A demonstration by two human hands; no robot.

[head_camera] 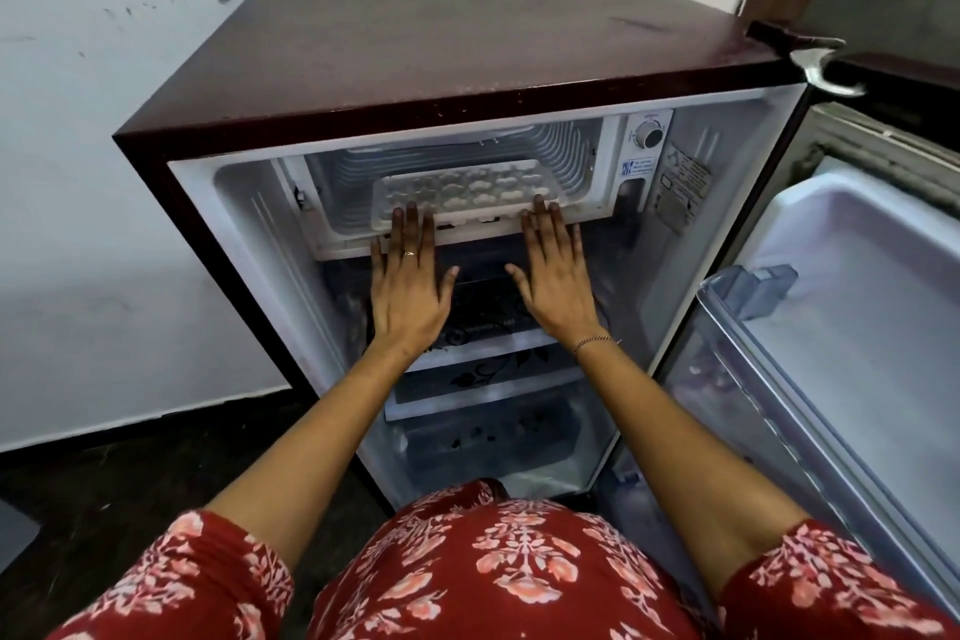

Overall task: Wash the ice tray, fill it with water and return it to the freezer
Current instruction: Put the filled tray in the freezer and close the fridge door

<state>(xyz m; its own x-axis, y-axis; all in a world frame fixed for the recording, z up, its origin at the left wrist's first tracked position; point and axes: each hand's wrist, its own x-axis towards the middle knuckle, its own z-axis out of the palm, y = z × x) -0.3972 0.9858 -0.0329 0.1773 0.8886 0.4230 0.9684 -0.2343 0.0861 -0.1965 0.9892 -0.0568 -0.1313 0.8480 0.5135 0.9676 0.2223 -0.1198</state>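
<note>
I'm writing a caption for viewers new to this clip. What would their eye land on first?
Two outstretched hands dominate the middle: the left hand and the right hand, fingers straight, fingertips against the front edge of the white ice tray in the freezer compartment at the top. Around them stands the small maroon fridge against a pale wall, its door swung open on the right.

— Any water in the ice tray [467, 190]?
— Can't tell. Fingertips of the left hand [410, 286] and right hand [558, 283] cover parts of its near rim.
— The stickers [685, 177]?
— Print too small. The door [883, 250] runs off the right edge.
</note>
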